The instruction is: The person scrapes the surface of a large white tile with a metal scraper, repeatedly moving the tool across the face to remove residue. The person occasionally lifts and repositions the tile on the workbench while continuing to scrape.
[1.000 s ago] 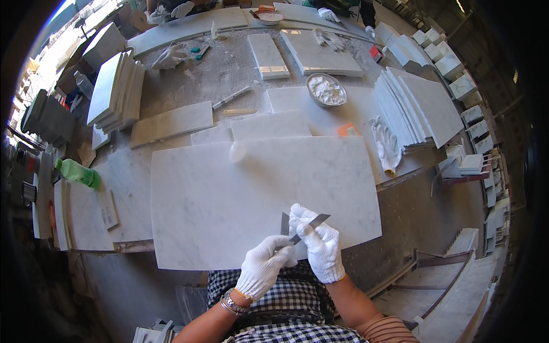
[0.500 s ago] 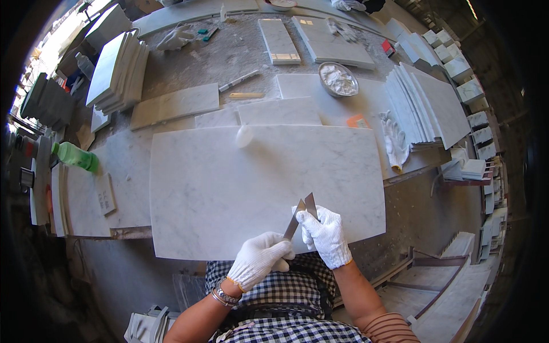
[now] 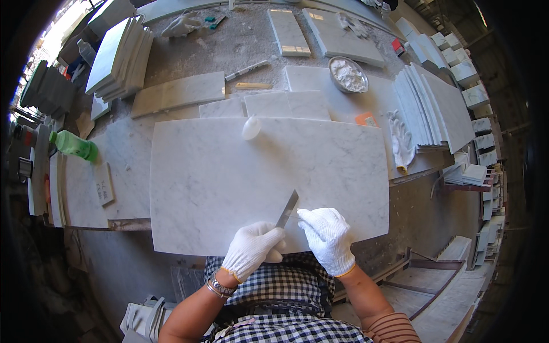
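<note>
A white marble slab (image 3: 200,188) with grey veins lies in front of me. Over its near edge, my left hand (image 3: 253,247) in a white knit glove is closed on a flat metal blade (image 3: 287,208) with a slanted tip, pointing up and away. Just to its right, my gloved right hand (image 3: 329,234) is pinched on a second metal blade (image 3: 294,216), which shows only as a thin line, seen edge-on, directed at the first. Near the slab's far edge stands a small translucent white bottle (image 3: 251,128).
At right are a bowl of white material (image 3: 349,75), an orange piece (image 3: 366,119), a loose white glove (image 3: 401,141) and stacked marble slabs (image 3: 437,108). A green bottle (image 3: 74,146) and more stacked slabs (image 3: 117,63) are at left. A marker (image 3: 246,70) lies beyond the slab.
My right hand has turned, so its blade went from face-on to edge-on. The left hand has shifted slightly left, and the blades have moved apart. The view has tilted a little.
</note>
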Demonstrator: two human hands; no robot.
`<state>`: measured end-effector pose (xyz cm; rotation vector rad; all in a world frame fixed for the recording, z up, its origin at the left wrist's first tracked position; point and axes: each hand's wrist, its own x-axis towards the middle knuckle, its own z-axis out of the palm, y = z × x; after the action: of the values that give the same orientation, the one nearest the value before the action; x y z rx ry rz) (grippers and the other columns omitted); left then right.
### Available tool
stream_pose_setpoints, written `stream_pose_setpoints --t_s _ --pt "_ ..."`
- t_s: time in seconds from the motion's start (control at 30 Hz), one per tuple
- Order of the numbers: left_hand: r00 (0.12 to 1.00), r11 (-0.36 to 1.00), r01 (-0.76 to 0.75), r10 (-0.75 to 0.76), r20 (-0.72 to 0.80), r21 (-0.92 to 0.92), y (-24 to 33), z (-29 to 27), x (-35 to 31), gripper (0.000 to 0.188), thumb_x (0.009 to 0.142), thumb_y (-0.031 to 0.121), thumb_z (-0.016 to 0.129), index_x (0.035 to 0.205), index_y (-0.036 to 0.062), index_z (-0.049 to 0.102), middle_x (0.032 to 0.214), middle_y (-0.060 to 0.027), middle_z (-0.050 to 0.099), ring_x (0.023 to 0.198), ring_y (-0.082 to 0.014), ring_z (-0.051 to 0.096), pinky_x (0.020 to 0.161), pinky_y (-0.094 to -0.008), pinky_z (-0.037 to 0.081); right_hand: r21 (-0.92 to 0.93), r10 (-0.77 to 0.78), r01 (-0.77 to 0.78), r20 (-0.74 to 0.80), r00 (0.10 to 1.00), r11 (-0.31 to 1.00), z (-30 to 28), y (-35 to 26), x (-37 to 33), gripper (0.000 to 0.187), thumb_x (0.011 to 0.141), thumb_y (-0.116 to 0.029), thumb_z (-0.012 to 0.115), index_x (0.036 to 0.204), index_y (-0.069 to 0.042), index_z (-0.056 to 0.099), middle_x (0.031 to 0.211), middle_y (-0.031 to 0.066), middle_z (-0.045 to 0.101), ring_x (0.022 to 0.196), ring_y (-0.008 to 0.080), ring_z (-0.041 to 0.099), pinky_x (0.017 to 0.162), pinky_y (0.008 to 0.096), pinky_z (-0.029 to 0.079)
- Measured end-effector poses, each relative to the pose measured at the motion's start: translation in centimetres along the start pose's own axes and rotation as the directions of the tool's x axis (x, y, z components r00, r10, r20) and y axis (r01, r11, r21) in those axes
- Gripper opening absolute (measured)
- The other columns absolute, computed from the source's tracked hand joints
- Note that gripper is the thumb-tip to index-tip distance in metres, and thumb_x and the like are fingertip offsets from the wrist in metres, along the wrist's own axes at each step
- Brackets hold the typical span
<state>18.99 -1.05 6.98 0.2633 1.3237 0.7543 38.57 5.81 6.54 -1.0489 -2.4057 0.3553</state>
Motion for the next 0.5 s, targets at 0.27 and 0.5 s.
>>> stream_pose_setpoints --t_s 0.27,0.5 --pt "1.0 1.0 0.005 -0.005 -0.018 0.009 -0.1 0.2 0.2 0.029 0.1 0.02 0.069 0.109 -0.0074 0.072 0.084 -0.0086 0.075 0.062 -0.0122 0.069 0.062 -0.0238 0.059 -0.014 -0.143 0.146 0.128 0.981 0.989 0.4 -0.3 -0.7 0.038 0.077 -0.002 0.077 0.114 -0.006 0.077 0.085 0.0068 0.07 0.074 0.0267 0.067 0.064 0.0387 0.054" --pt "0.999 0.999 -0.003 0.006 -0.054 0.053 -0.1 0.5 0.2 0.026 0.099 0.018 0.069 0.106 -0.0071 0.072 0.084 -0.0084 0.075 0.062 -0.0125 0.07 0.061 -0.0238 0.058 -0.11 -0.168 0.188 0.169 0.971 0.976 0.5 1.1 0.2 0.04 0.074 -0.002 0.076 0.113 -0.005 0.076 0.079 0.0052 0.065 0.069 0.0254 0.064 0.059 0.0384 0.051"
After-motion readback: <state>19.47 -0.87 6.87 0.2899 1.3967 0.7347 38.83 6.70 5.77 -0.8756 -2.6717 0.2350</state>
